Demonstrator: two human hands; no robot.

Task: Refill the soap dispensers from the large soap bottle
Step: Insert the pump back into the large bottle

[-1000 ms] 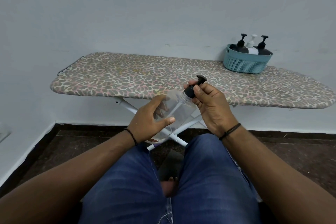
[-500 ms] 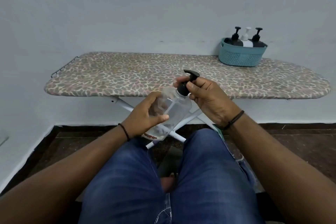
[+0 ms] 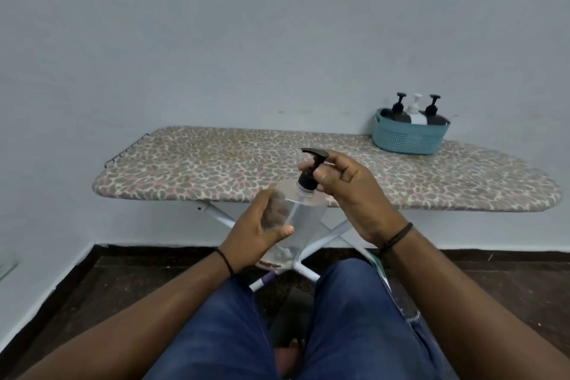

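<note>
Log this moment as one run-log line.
left hand: grips clear plastic dispenser bottle | right hand: pinches black pump top | teal basket: three dispensers

Left hand (image 3: 257, 239) gripping a clear plastic dispenser bottle (image 3: 296, 219) in front of a leopard-print ironing board (image 3: 216, 170), right hand (image 3: 345, 191) pinching its black pump top (image 3: 311, 170), teal woven basket (image 3: 407, 137) holding three pump bottles (image 3: 415, 111) on the board's far right end

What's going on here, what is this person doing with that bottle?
A seated person is working on a clear pump dispenser above their lap. The left hand grips its body, while the right hand pinches the black pump top, which sits in the neck. The dispenser looks nearly empty. Three more dispensers stand in a teal basket on the ironing board.
</note>
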